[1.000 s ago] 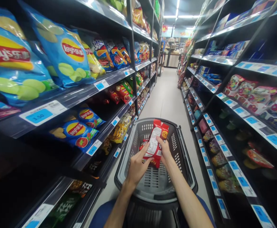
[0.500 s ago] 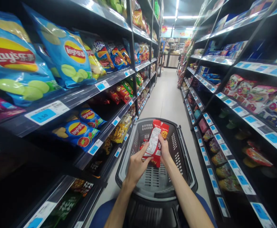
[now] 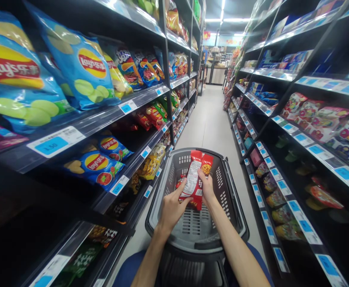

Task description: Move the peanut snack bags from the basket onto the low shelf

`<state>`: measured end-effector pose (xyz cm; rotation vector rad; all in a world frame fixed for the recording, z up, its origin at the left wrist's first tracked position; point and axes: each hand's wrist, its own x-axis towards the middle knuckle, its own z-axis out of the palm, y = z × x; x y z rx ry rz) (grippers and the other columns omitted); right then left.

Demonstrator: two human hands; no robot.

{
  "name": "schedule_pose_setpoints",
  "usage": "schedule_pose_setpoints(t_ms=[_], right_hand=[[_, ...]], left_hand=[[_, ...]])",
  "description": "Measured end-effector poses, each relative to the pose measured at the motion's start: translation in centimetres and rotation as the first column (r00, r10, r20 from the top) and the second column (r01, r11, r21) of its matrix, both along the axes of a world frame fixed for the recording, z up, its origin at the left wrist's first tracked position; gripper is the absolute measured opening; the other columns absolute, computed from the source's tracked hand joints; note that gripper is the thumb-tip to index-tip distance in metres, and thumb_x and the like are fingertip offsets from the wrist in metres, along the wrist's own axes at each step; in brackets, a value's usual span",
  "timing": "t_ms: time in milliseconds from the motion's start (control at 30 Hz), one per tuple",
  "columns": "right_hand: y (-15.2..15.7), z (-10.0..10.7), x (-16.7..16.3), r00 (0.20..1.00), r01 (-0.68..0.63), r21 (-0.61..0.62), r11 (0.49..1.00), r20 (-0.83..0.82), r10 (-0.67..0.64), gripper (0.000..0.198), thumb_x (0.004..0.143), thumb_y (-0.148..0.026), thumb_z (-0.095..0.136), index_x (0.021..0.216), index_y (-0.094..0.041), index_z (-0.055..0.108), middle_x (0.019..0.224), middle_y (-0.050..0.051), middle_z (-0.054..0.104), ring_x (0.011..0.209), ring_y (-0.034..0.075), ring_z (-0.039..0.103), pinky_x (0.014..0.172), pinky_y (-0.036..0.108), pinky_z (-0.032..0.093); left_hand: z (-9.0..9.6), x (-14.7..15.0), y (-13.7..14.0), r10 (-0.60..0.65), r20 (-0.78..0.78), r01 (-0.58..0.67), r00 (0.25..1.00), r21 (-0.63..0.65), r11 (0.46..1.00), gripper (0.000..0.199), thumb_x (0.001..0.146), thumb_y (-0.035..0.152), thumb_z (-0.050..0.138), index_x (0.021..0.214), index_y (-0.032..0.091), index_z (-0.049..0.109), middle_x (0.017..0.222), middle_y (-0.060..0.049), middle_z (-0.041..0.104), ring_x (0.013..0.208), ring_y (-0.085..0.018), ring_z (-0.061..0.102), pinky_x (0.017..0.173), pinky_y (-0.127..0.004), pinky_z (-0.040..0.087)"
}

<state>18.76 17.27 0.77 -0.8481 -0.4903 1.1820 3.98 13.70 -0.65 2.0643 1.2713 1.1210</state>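
Both my hands grip a red snack bag (image 3: 194, 175) above a shopping basket (image 3: 159, 223). A white printed panel on the bag faces me. My left hand (image 3: 174, 207) is closed on its lower left edge, thumb and fingers pinching it. On the right side, my right hand (image 3: 206, 186) is closed round the edge with the thumb across the front. A second red packet (image 3: 207, 164), with a picture of yellow-brown pieces, shows behind the bag; whether I hold it too, I cannot tell. More red wrapping lies partly hidden below, in the grey slotted basket.
Shelves with blue chip bags (image 3: 92, 67) and smaller blue packets (image 3: 98, 165) line the left. To the right, shelves (image 3: 320, 149) carry pouches and price labels. A pale tiled aisle (image 3: 208, 119) runs ahead between them towards a counter (image 3: 217, 73).
My right thumb has shifted slightly to the left over the bag's printed panel. Both hands keep their hold, and the basket stays nearly where it was.
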Motion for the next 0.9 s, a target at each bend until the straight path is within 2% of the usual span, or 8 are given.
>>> schedule_pose_setpoints(t_ms=[200,367,467,567,633,733,800,900], right_hand=[[0.2,-0.1,0.0,1.000,0.005,-0.014,1.000,0.008,-0.005,0.054,0.064,-0.039,0.090,0.106,-0.015,0.066,0.104,0.009,0.075,0.100,0.029,0.073,0.085,0.038,0.063],[0.1,0.2,-0.1,1.000,0.001,-0.030,1.000,-0.019,-0.002,0.055,0.059,-0.035,0.092,0.104,-0.016,0.066,0.098,0.007,0.076,0.097,0.029,0.074,0.085,0.038,0.064],[0.1,0.3,-0.4,0.999,0.036,-0.030,0.999,-0.011,-0.036,0.055,0.059,-0.036,0.092,0.103,-0.016,0.066,0.098,0.007,0.076,0.095,0.028,0.074,0.084,0.037,0.064],[0.3,0.4,-0.6,0.999,0.044,-0.053,0.998,-0.016,-0.045,0.057,0.059,-0.037,0.092,0.105,-0.017,0.065,0.102,0.006,0.075,0.097,0.027,0.073,0.088,0.038,0.063],[0.2,0.4,-0.5,0.998,-0.039,-0.067,0.997,-0.045,0.036,0.053,0.062,-0.043,0.088,0.104,-0.018,0.066,0.104,0.006,0.075,0.100,0.027,0.072,0.092,0.040,0.062],[-0.4,0.6,0.0,0.969,-0.245,0.002,0.970,-0.023,0.245,0.045,0.077,-0.053,0.071,0.106,-0.020,0.068,0.109,0.007,0.073,0.110,0.028,0.069,0.099,0.046,0.058],[-0.8,0.6,0.5,0.934,-0.353,0.101,0.930,0.086,0.346,0.043,0.084,-0.052,0.059,0.113,-0.023,0.070,0.117,0.008,0.071,0.118,0.030,0.066,0.103,0.052,0.055],[-0.8,0.3,1.0,0.867,-0.457,0.192,0.868,0.313,0.387,0.045,0.078,-0.044,0.055,0.119,-0.032,0.072,0.126,0.007,0.068,0.125,0.036,0.062,0.102,0.064,0.052]], left_hand=[[-0.7,0.0,0.2,0.004,0.000,-0.004,1.000,0.056,0.998,0.075,0.083,0.019,0.079,0.152,0.026,0.049,0.131,-0.007,0.069,0.108,-0.023,0.073,0.096,-0.032,0.059],[-1.1,0.1,0.3,-0.006,-0.005,0.007,1.000,0.162,0.987,0.082,0.084,0.016,0.077,0.157,0.028,0.041,0.140,-0.008,0.063,0.118,-0.023,0.069,0.102,-0.035,0.058],[-0.5,0.4,0.0,-0.001,-0.090,0.028,0.996,0.303,0.953,0.077,0.090,0.008,0.062,0.159,0.028,0.035,0.154,-0.008,0.049,0.139,-0.024,0.053,0.114,-0.040,0.050],[0.5,0.9,-0.6,-0.026,-0.270,0.129,0.963,0.373,0.919,0.076,0.089,0.001,0.048,0.159,0.029,0.036,0.165,-0.004,0.033,0.153,-0.026,0.031,0.122,-0.048,0.039],[0.9,1.3,-1.0,-0.013,-0.351,0.145,0.936,0.354,0.924,0.073,0.089,0.008,0.055,0.157,0.029,0.040,0.168,-0.003,0.025,0.156,-0.031,0.022,0.124,-0.054,0.034],[1.2,1.9,-1.5,0.079,-0.366,0.040,0.927,0.305,0.951,0.077,0.087,0.032,0.069,0.157,0.025,0.041,0.170,-0.006,0.016,0.156,-0.039,0.017,0.122,-0.059,0.032],[1.6,2.0,-1.8,0.165,-0.344,-0.064,0.924,0.286,0.956,0.077,0.088,0.037,0.068,0.159,0.025,0.039,0.171,-0.006,0.013,0.156,-0.038,0.020,0.120,-0.056,0.035],[3.1,1.0,-2.1,0.207,-0.360,-0.110,0.910,0.272,0.956,0.064,0.093,0.033,0.060,0.155,0.030,0.046,0.171,-0.001,0.013,0.156,-0.032,0.023,0.122,-0.050,0.036]])
